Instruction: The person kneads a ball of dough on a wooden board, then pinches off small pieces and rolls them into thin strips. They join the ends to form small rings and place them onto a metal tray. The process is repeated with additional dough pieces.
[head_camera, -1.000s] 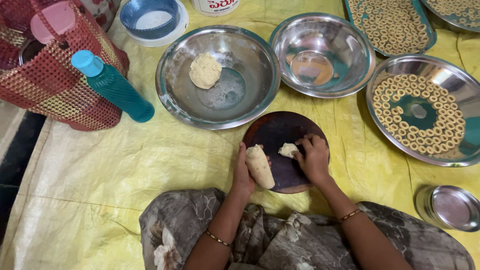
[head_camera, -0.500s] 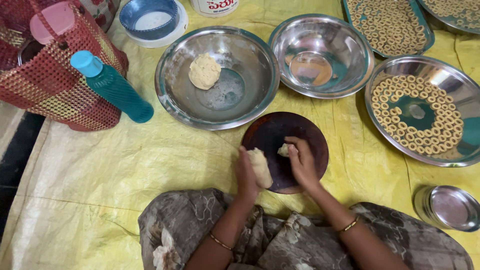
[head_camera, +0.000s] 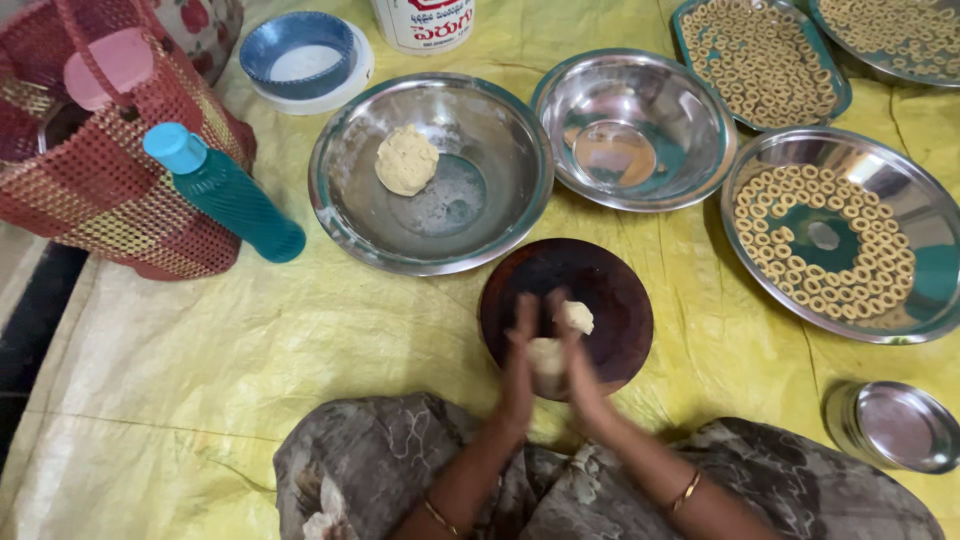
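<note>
Rolling seemed to be what was going on, because both hands were blurred and pressed palm to palm over the round dark wooden board, with a lump of pale dough squeezed between them. The left hand and the right hand had come together since half a second before, when they sat a bit apart on the board, the left one cupping the long dough roll and the right one touching a small bit. That small piece of dough was lying on the board just past the fingertips, not held by anything as far as I could tell. Everything else stayed put: the big steel bowl above the board with a dough ball inside, the empty steel bowl next to it, the steel plate on the right covered in little dough rings, and the teal bottle leaning against the red woven basket on the left. All of it sat on a yellow sheet.
</note>
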